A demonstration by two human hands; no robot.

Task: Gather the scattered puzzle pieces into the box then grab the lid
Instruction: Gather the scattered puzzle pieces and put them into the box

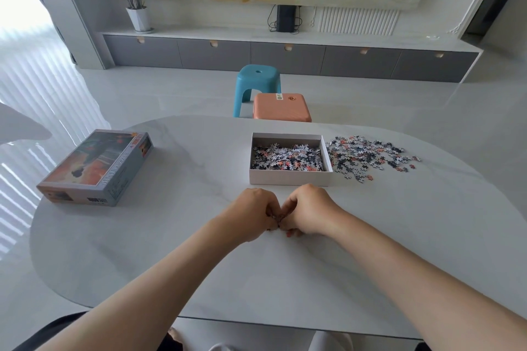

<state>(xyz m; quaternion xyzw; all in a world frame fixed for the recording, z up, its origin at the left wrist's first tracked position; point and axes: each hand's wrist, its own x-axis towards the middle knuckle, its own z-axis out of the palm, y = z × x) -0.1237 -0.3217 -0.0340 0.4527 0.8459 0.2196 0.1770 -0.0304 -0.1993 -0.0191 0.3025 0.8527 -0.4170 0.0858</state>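
Hands are seen from the head camera, two of them, both bare, and they meet knuckle to knuckle on one oval white marble-look table. The left hand has its fingers curled under, and the right hand too. Between them they pinch a small handful of pieces, dark and pink. Most of the handful is hidden under the fingers, so I cannot count it.

From the hands, at 12 to 1 o'clock and near, stands one open white cardboard box, shallow and rectangular. It holds a pile of small jigsaw pieces in white, dark blue and salmon, too many to count.

At 2 o'clock, just beside the right wall of the box, one spread of scattered puzzle pieces in the same colours lies flat on the table, also too many to count.

At 10 o'clock, well apart from the box, one printed rectangular box lid with an orange and grey picture lies with the picture up, near the table edge.

Beyond the table at 12 o'clock stand two plastic stools, one blue stool and in front of it one salmon-orange stool. Far off at 11 o'clock one green plant in a white pot stands on a long grey cabinet.
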